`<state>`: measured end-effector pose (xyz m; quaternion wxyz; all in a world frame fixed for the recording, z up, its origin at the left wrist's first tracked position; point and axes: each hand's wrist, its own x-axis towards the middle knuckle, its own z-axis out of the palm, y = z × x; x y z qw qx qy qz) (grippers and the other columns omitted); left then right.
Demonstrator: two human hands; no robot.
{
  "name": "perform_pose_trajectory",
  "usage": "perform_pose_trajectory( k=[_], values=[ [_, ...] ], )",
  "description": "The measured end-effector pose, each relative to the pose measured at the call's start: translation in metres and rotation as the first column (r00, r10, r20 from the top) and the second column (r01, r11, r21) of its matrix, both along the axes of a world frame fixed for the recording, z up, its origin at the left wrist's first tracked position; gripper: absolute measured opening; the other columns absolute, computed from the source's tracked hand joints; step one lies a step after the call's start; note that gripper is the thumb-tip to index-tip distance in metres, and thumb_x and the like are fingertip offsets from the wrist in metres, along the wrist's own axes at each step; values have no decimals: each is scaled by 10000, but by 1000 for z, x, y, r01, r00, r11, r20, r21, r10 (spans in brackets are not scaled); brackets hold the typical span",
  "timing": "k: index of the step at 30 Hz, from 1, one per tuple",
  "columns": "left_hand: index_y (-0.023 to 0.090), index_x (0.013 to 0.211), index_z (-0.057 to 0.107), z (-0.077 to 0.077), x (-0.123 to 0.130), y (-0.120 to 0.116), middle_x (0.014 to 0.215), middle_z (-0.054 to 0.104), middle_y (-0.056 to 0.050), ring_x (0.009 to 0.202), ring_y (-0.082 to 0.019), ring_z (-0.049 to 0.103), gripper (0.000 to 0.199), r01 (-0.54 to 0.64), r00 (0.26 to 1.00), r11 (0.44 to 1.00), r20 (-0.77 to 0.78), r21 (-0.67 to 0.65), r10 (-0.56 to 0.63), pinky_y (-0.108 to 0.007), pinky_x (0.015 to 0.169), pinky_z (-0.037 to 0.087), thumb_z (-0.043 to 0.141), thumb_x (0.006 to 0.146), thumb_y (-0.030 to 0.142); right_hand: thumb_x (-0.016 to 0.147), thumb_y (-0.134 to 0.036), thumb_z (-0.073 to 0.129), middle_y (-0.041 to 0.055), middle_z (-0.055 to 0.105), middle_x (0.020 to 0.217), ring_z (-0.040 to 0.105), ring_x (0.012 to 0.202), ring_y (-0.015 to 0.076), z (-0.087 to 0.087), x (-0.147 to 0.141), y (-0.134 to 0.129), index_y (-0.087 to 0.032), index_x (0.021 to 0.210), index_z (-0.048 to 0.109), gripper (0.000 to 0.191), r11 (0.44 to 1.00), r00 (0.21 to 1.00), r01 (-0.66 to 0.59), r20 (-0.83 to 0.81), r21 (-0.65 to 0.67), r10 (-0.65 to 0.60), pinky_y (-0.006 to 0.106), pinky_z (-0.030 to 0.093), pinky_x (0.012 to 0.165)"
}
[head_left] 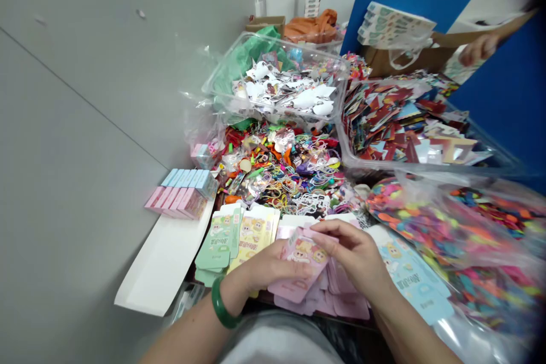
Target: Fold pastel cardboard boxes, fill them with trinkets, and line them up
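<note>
- Grey shirt front (277, 347) fills the bottom of the view, and 2 bare forearms reach past it to the near edge of the desk (362, 338).
- Left hand (273, 267), with a green bangle (222, 302) at the wrist, curves over the lower-left part of a pink carton blank (305, 264), fingers together.
- Right hand (354, 256) arches over the blank's upper-right end, fingers pressed together on it. Its thumb is hidden, so a true pinch cannot be told.
- Blank lies tilted between the 2 hands above the near edge, its long axis rising from lower left to upper right.
- Beneath it spreads a pile of pink blanks (345, 301).
- Toward the left stand mint-green blanks (217, 247), yellow blanks (251, 233) and a row of pink-and-blue boxes (179, 193); a light-blue blank (413, 273) lies by the right hand.
- Farther off lie a heap of hair ties and charms (277, 170) and 2 plastic tubs (273, 79) (409, 125). Another person's hand (480, 48) shows at the top right.
</note>
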<state>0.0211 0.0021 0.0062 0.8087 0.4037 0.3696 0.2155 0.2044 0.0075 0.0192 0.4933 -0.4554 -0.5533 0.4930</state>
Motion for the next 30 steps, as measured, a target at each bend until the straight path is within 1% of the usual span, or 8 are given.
perform_pose_trajectory(
  k=[4, 10, 17, 20, 23, 25, 27, 30],
  values=[
    [176, 1016, 669, 4, 1, 3, 878, 631, -4, 796, -154, 559, 384, 9, 1000, 996, -30, 91, -7, -280, 762, 415, 796, 694, 341, 797, -265, 716, 11, 740, 805, 679, 757, 141, 3, 2, 4, -252, 809, 760, 48, 1000, 1000, -16, 8, 14, 16, 222, 543, 691],
    [152, 896, 663, 3, 7, 0, 759, 629, 4, 619, -114, 547, 404, -136, 989, 974, 31, -181, 144, -259, 631, 424, 856, 585, 322, 857, -222, 643, 16, 743, 931, 674, 885, 146, -5, 3, 0, -305, 956, 773, 183, 979, 994, -99, 57, 176, 90, 243, 537, 789],
    [166, 955, 688, 8, 7, 0, 789, 683, -3, 643, -122, 602, 442, -237, 965, 952, 63, -196, 253, -252, 637, 461, 875, 576, 295, 837, -239, 672, 10, 738, 964, 667, 888, 156, -13, -4, -5, -340, 1028, 756, 232, 988, 998, 40, 37, 147, -46, 276, 538, 792],
    [157, 951, 695, 5, 6, -3, 770, 683, -6, 642, -121, 604, 425, -208, 968, 958, 96, -198, 230, -246, 644, 460, 864, 612, 349, 799, -287, 711, 13, 739, 855, 663, 816, 162, -12, -3, -4, -316, 932, 783, 154, 996, 999, 43, -2, 81, -43, 279, 534, 741],
    [143, 992, 677, 4, 6, -1, 825, 693, -56, 696, -163, 630, 474, -251, 948, 947, 144, -200, 282, -287, 692, 480, 691, 763, 558, 746, -375, 756, 23, 742, 848, 659, 774, 169, -11, 1, 2, -280, 873, 787, 162, 988, 994, 55, -86, -146, -68, 282, 526, 701],
    [191, 1116, 623, 6, 3, 3, 975, 688, -73, 809, -195, 645, 432, -357, 918, 926, 139, -123, 372, -312, 744, 487, 600, 844, 527, 712, -437, 770, 17, 721, 768, 610, 620, 138, -11, 3, 6, -245, 857, 771, 240, 943, 979, 49, -171, -328, -110, 248, 478, 557],
    [266, 1228, 555, 11, -2, 6, 1193, 624, -75, 1010, -229, 616, 409, -392, 919, 913, 92, 115, 383, -338, 842, 480, 639, 843, 378, 694, -478, 767, -8, 648, 625, 470, 446, 87, -12, 2, 7, -206, 839, 740, 310, 888, 967, -29, -238, -459, -92, 214, 343, 414],
    [286, 1176, 615, 18, -11, 7, 1399, 480, -82, 1296, -292, 437, 429, -142, 971, 813, -81, 565, 226, -400, 1048, 372, 723, 764, 233, 727, -504, 716, -28, 579, 561, 395, 398, 74, -16, -1, 5, -180, 806, 698, 335, 839, 968, -191, -238, -510, 76, 210, 286, 397]
  ],
)
